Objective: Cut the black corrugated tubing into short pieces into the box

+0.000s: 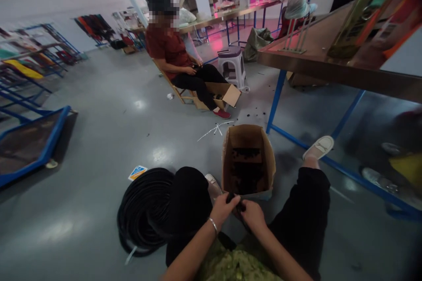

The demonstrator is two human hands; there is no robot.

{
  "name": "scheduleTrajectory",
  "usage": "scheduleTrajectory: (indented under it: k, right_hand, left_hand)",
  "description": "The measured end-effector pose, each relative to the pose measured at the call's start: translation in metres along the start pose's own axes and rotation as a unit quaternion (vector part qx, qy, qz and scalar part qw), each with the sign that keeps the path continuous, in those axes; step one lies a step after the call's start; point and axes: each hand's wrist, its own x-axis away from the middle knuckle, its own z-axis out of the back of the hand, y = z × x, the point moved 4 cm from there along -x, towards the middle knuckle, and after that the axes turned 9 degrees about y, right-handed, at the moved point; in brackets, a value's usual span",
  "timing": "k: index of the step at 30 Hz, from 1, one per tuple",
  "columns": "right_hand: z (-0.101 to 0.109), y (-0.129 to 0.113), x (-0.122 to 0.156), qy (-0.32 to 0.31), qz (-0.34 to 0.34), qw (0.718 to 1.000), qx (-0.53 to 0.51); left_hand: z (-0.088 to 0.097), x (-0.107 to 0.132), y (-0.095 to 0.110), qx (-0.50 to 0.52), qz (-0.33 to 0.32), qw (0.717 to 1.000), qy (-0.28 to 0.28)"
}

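Note:
My left hand (224, 208) and my right hand (252, 214) meet between my knees, both closed on a small black piece (238, 203) held between the fingertips. A thin bracelet circles my left wrist. Just beyond my hands an open cardboard box (248, 158) stands on the floor with several dark pieces inside. A coil of black tubing (143, 210) lies on the floor beside my left leg.
A person sits on a low chair ahead with another open carton (224, 94) at their feet. A brown table (316, 59) on blue legs stands at right. A grey plastic stool (232, 63) is behind. Blue racks (36, 140) line the left side.

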Motion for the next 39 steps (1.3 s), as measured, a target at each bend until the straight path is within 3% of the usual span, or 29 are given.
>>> scheduleTrajectory:
  k: [4, 7, 10, 16, 21, 24, 26, 28, 30, 32, 35, 39]
  right_hand:
    - [-0.019, 0.022, 0.018, -0.007, 0.001, 0.998, 0.068]
    - [-0.03, 0.031, 0.024, -0.04, 0.014, 0.999, 0.016]
    - [-0.034, 0.038, 0.026, -0.02, 0.022, 0.999, -0.013]
    - [-0.032, 0.045, 0.032, 0.042, 0.008, 0.998, -0.041]
    - [-0.032, 0.056, 0.027, 0.06, -0.008, 0.99, -0.127]
    - [-0.028, 0.062, 0.017, 0.081, -0.04, 0.965, -0.248]
    - [-0.023, 0.062, 0.01, 0.083, -0.051, 0.929, -0.357]
    - [-0.018, 0.061, 0.003, 0.069, -0.056, 0.891, -0.445]
    - [-0.016, 0.06, -0.005, 0.045, -0.075, 0.873, -0.479]
    - [-0.015, 0.061, -0.013, 0.037, -0.094, 0.882, -0.461]
    - [-0.015, 0.064, -0.026, 0.07, -0.102, 0.916, -0.381]
    - [-0.015, 0.064, -0.039, 0.081, -0.082, 0.962, -0.246]
  left_hand:
    - [-0.021, 0.001, -0.028, -0.137, -0.007, 0.99, 0.011]
    - [-0.027, 0.002, -0.038, -0.2, -0.026, 0.979, 0.005]
    - [-0.028, 0.001, -0.037, -0.237, -0.053, 0.97, -0.01]
    - [-0.029, -0.006, -0.048, -0.24, -0.052, 0.969, -0.008]
    - [-0.035, -0.014, -0.062, -0.145, -0.027, 0.988, -0.033]
    - [-0.033, -0.02, -0.058, -0.091, -0.04, 0.994, -0.038]
    - [-0.026, -0.023, -0.052, -0.083, -0.051, 0.995, -0.01]
    - [-0.019, -0.024, -0.049, -0.093, -0.062, 0.994, 0.016]
    - [-0.014, -0.023, -0.046, -0.108, -0.079, 0.991, 0.031]
    - [-0.013, -0.022, -0.046, -0.118, -0.099, 0.987, 0.035]
    - [-0.017, -0.023, -0.047, -0.127, -0.13, 0.983, 0.014]
    - [-0.024, -0.033, -0.052, -0.135, -0.118, 0.984, -0.018]
